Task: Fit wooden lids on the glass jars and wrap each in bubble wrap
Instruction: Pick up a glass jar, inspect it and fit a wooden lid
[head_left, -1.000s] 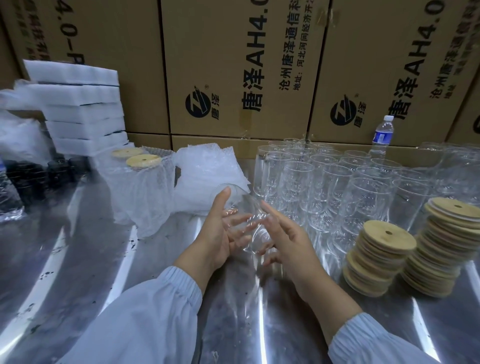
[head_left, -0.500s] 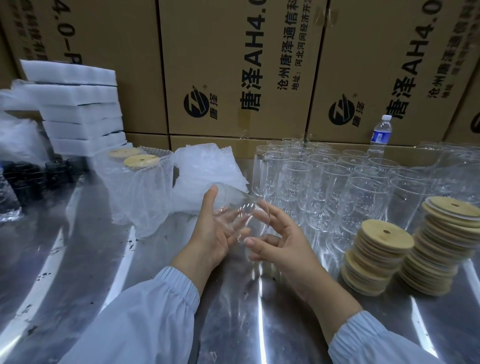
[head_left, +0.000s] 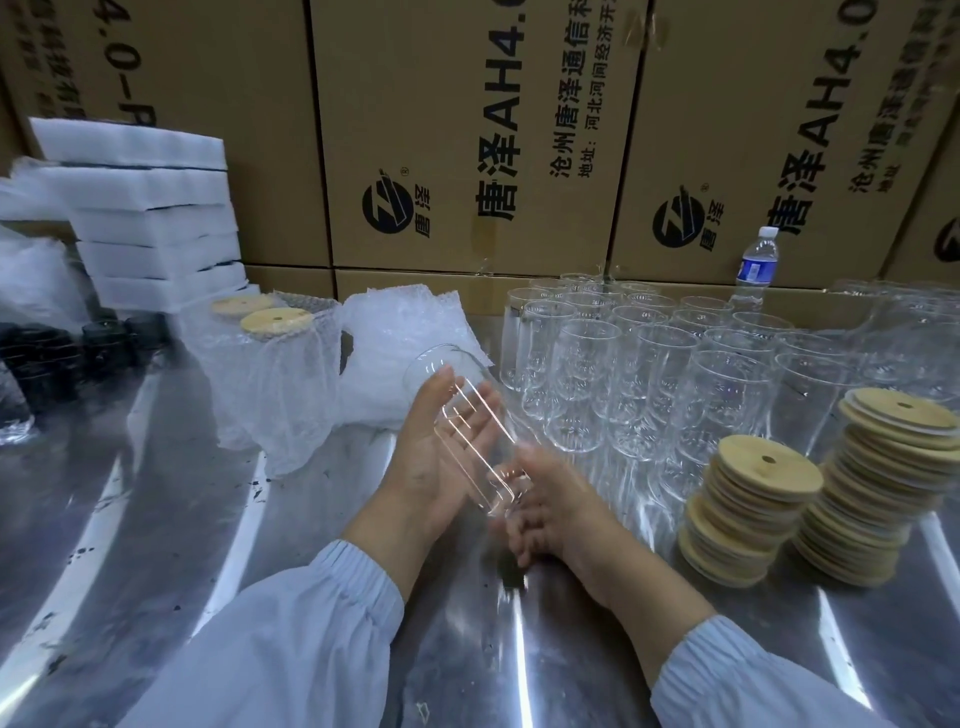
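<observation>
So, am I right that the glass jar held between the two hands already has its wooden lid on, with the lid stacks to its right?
Not quite: the head view shows the glass jar between the left hand and right hand with no lid, its mouth open. The lid stacks are indeed to its right.

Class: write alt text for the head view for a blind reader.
A left hand and right hand hold a tilted, lidless glass jar over a steel table. To its right stand empty jars and two stacks of wooden lids; to its left, wrapped jars.
</observation>
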